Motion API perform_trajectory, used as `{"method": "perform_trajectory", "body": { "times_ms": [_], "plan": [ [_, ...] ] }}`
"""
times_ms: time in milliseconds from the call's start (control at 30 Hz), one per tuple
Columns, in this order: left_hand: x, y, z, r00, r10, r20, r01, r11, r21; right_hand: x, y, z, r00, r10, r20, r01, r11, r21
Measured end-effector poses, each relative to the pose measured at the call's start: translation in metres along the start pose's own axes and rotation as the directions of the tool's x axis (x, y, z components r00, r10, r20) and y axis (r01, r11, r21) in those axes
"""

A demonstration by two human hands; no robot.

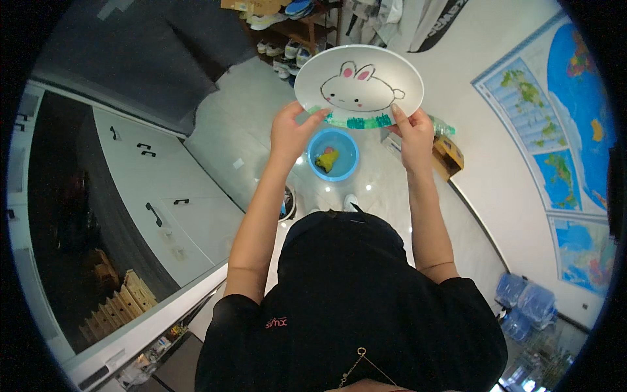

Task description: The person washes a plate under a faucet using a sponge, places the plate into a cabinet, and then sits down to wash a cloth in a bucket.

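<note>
Both hands hold up a white oval plate (pixel 313 78) at arm's length, tilted so its face shows. A rabbit is drawn on it in dark outline with pink inner ears, and green marks run along the near rim. My left hand (pixel 293 134) grips the lower left edge, thumb on the face. On the lower right edge sits my right hand (pixel 415 139), its thumb also on the face. The fingers behind the plate are mostly hidden. Below, on the floor, stands a round blue basin (pixel 356 157) with a yellow-green cloth-like item (pixel 326 161) and something pinkish inside.
A rack with shoes (pixel 294 49) stands ahead. White cabinets (pixel 196 171) line the left side; a trash bin (pixel 290 203) stands near my feet. To the right are a cardboard box (pixel 446 156), a green-tinted plastic bottle (pixel 442 126), wall maps (pixel 534 112) and large blue water jugs (pixel 526 301).
</note>
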State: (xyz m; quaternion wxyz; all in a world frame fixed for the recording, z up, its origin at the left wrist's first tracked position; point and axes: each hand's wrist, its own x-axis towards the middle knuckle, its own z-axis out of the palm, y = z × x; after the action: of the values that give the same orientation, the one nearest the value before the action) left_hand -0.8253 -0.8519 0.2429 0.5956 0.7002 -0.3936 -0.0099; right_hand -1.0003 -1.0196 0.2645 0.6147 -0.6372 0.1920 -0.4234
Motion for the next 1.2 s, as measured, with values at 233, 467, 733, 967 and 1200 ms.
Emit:
{"method": "perform_trajectory", "body": {
  "times_ms": [233,467,733,967,1200],
  "plan": [
    [-0.011,-0.02,0.033,0.997,-0.036,-0.065,0.029,0.995,-0.1,0.022,0.026,-0.002,0.997,-0.026,0.067,0.021,0.998,0.066],
    [0.004,-0.021,0.054,0.987,-0.094,-0.128,0.068,0.978,-0.196,0.039,0.03,-0.001,0.997,-0.02,0.074,0.019,1.0,0.024],
    [0.022,-0.061,0.059,0.982,-0.136,-0.13,0.101,0.963,-0.251,0.067,0.037,0.003,0.995,0.006,0.097,-0.007,1.0,0.006],
    [0.039,-0.068,0.039,0.967,-0.108,-0.23,0.029,0.947,-0.321,0.082,0.033,0.013,0.996,-0.005,0.092,0.003,1.0,0.027],
    [0.072,-0.035,0.012,0.952,0.126,-0.278,-0.152,0.986,-0.074,0.087,0.019,0.021,0.999,-0.007,0.051,0.012,0.995,-0.098]
  ]
}}
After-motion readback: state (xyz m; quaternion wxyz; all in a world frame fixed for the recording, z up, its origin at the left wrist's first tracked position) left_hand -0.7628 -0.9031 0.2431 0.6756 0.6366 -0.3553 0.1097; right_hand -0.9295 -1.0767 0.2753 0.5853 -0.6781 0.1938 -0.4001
